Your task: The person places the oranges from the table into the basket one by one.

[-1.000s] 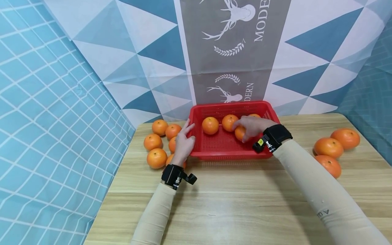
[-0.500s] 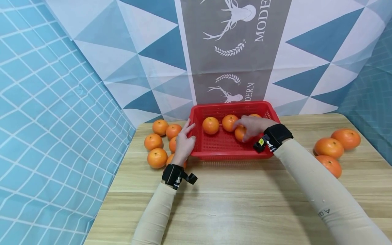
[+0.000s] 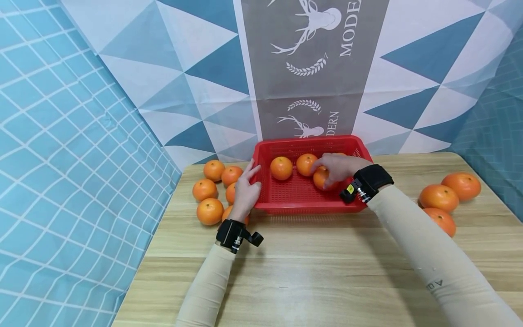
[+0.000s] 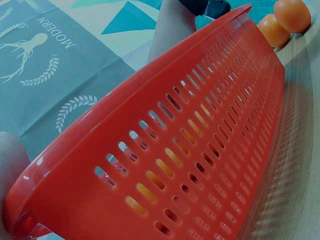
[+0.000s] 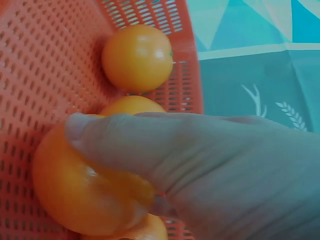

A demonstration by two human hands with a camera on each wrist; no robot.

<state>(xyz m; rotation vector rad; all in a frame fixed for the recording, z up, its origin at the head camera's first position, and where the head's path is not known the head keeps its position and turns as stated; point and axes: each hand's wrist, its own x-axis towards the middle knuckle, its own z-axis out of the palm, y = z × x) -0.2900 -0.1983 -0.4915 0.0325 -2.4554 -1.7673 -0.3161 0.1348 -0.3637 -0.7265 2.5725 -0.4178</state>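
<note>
Looking down from the head view, I see my right hand (image 3: 337, 167) inside the red basket (image 3: 304, 200), its fingers (image 5: 150, 145) curled over an orange (image 3: 320, 178) that sits on the basket floor toward the right side. The right wrist view confirms it: the fingers wrap across the top of that orange (image 5: 80, 185), with a second orange (image 5: 131, 105) touching it just behind and a third orange (image 5: 137, 57) farther on, near the perforated wall. From the head view two oranges sit side by side toward the back of the basket, one at left (image 3: 281, 167) and one at centre (image 3: 306, 164), the centre one just beside my fingertips. My left hand (image 3: 246, 188) rests against the basket's left wall, fingers straight and relaxed along the rim, holding nothing; the left wrist view shows only the slotted red side (image 4: 200, 150) close up, with part of that hand at the lower left edge. The basket stands on the wooden tabletop (image 3: 310, 268) near its far edge, against the patterned cloth backdrop (image 3: 310, 68). A cluster of loose oranges (image 3: 209, 211) lies on the tabletop just left of the basket, partly behind my left hand, and three more oranges (image 3: 438, 196) lie well apart on the right side.
</note>
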